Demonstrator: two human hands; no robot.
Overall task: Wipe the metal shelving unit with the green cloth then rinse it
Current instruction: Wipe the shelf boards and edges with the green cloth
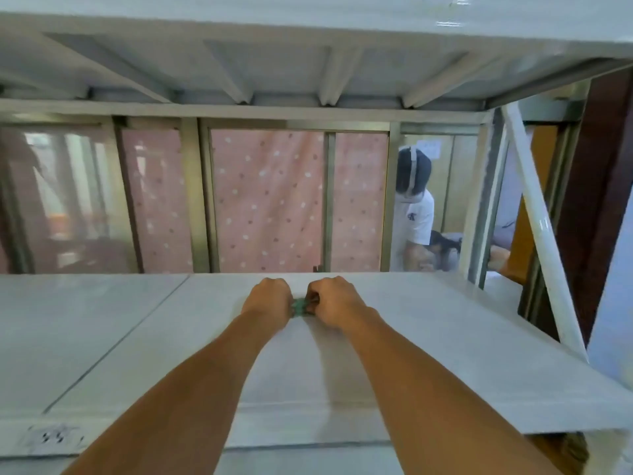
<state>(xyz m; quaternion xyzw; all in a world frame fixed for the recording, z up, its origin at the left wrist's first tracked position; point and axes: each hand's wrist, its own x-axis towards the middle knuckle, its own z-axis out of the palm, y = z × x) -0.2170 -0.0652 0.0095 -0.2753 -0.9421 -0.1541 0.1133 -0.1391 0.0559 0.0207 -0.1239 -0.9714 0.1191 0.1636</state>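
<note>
**Now: cloth bunched between both fists, far end of the shelf**

Here your left hand [269, 301] and right hand [331, 299] sit side by side near the far edge of the shelf [428, 341], knuckles up, with the green cloth [300, 307] squeezed between them. Only a small wad of it shows in the gap, so it lies inward from each fist: to the right of the left one, to the left of the right one. Its short visible stretch runs left to right, from hand to hand. Both sets of fingers are curled closed on the cloth (the tips themselves are hidden under the hands). Neither hand is nearer; they share it evenly.

Count: one cloth, two hands, one shelf surface under them with one more shelf overhead [274, 63], and one other person [414, 217] well beyond the shelving, behind the glass.

Judging by the grip, any wipe from here would pull toward you along the panel, so keep the wad pressed flat.
</note>
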